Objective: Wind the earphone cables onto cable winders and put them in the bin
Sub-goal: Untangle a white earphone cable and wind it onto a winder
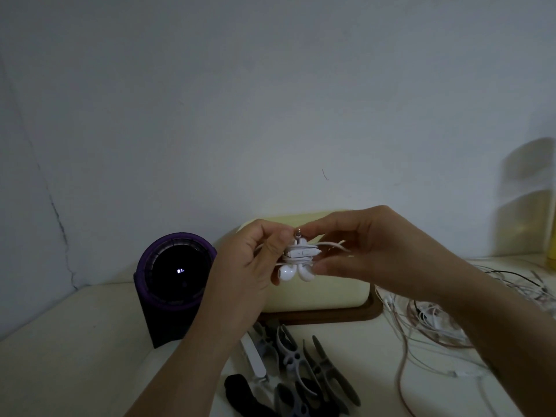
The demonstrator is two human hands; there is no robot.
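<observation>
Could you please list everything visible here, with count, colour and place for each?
wound earphones: one set, white, held between both hands in front of the bin
bin: one, cream, centre, against the wall
tray: one, dark brown, under the bin
cable winders: several, grey and black, table front centre
loose earphone cables: a tangle, white and pinkish, table right
cylinder: one, purple, left of the bin
left hand: fingers gripping the bundle
right hand: fingers gripping the bundle
</observation>
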